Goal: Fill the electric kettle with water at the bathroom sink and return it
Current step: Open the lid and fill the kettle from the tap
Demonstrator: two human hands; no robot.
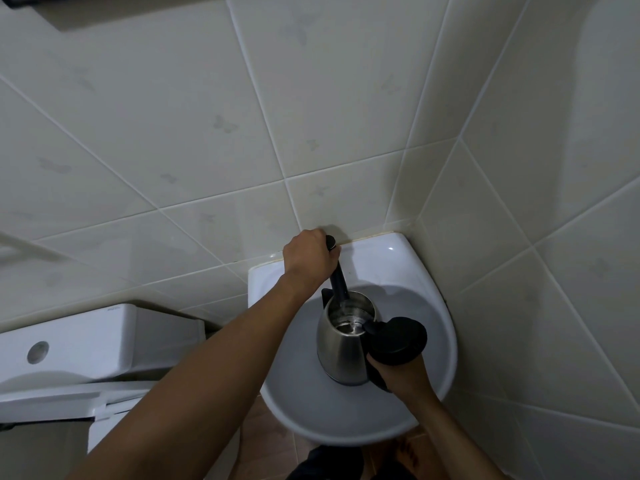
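Observation:
A stainless steel electric kettle (341,344) with a black lid (398,336) flipped open sits inside the white sink (304,407). My right hand (403,375) grips its black handle at the near right side. A black tap (337,275) reaches down over the kettle's open mouth, and water shows inside the kettle. My left hand (310,259) is closed around the top of the tap at the back of the sink.
A white toilet cistern (86,341) with a round flush button stands to the left of the sink. Pale tiled walls (311,116) meet in a corner right behind the sink. Brown floor tiles show below the basin.

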